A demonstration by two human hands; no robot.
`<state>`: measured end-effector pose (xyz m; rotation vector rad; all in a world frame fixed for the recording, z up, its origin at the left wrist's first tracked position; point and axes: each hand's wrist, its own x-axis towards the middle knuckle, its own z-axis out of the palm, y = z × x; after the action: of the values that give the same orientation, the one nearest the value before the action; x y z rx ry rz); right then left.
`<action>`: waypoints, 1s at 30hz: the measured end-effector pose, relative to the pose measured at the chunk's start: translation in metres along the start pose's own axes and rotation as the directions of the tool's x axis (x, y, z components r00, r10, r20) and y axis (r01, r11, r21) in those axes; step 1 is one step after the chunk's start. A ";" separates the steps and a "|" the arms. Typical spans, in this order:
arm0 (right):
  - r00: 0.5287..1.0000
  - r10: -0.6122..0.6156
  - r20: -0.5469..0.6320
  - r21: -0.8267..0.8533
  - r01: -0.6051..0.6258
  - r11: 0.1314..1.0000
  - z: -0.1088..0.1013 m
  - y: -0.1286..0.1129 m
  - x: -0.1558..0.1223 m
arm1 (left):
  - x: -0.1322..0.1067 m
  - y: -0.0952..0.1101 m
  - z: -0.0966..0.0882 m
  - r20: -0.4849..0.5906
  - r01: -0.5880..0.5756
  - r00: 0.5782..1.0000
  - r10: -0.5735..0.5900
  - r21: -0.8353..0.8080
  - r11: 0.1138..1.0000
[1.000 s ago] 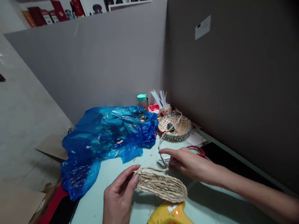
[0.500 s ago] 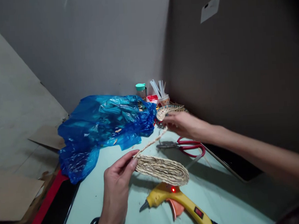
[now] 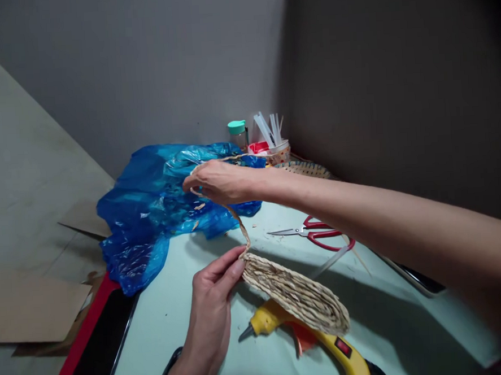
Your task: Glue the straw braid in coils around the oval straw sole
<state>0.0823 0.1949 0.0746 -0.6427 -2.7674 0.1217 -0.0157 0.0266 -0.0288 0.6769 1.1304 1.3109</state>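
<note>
Down on the pale green desk [image 3: 174, 333], seen from the head camera, the left hand [image 3: 210, 303] pinches the near tip of an oval coiled straw mat [image 3: 297, 295] between thumb and pressed-together fingers [image 3: 232, 268]. The mat is tilted, its far end resting over a yellow glue gun [image 3: 328, 344] whose nozzle points left, just beside the left hand. From the pinched tip a straw cord [image 3: 241, 227] rises to the right hand [image 3: 220, 181], which is held above the desk with its fingers closed around the cord; a loop of cord shows at the fingertips. Behind that hand a crumpled blue plastic bag [image 3: 150, 210] lies on the desk's far left part. Red-handled scissors [image 3: 319, 235] lie shut to the right of the cord, apart from the mat. In the far corner stand a jar with a teal lid [image 3: 237, 133] and a cup of glue sticks [image 3: 274, 142], with a woven basket [image 3: 311, 169] just beside them.
</note>
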 end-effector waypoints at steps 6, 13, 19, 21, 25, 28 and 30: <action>0.997 0.021 0.071 0.172 -0.033 0.985 0.011 0.020 -0.015 | 0.007 0.000 -0.004 -0.020 0.066 0.998 -0.068 -0.085 0.994; 0.888 0.434 -0.153 0.227 -0.396 0.890 -0.021 0.013 -0.134 | 0.010 0.012 -0.006 -0.159 0.105 0.978 -0.134 -0.179 0.978; 0.817 0.552 0.166 0.272 -0.576 0.771 0.020 -0.079 -0.227 | 0.011 0.014 -0.005 -0.151 0.061 0.984 -0.089 -0.181 0.982; 0.734 0.597 0.324 0.275 -0.676 0.683 0.036 -0.108 -0.236 | 0.012 0.016 -0.005 -0.184 0.033 0.981 -0.065 -0.169 0.985; 0.691 0.623 0.368 0.239 -0.717 0.655 0.054 -0.136 -0.231 | 0.017 0.023 -0.006 -0.278 -0.067 0.960 0.023 -0.149 0.987; 0.673 0.645 0.363 0.292 -0.739 0.607 0.057 -0.135 -0.225 | 0.021 0.030 -0.010 -0.288 -0.134 0.954 0.087 -0.147 0.980; 0.656 0.651 0.381 0.336 -0.754 0.564 0.056 -0.125 -0.226 | 0.025 0.032 -0.014 -0.287 -0.170 0.950 0.122 -0.146 0.975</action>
<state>0.2067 -0.0185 -0.0208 -1.6348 -2.2989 1.0631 -0.0442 0.0535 -0.0113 0.4676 1.1912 1.6477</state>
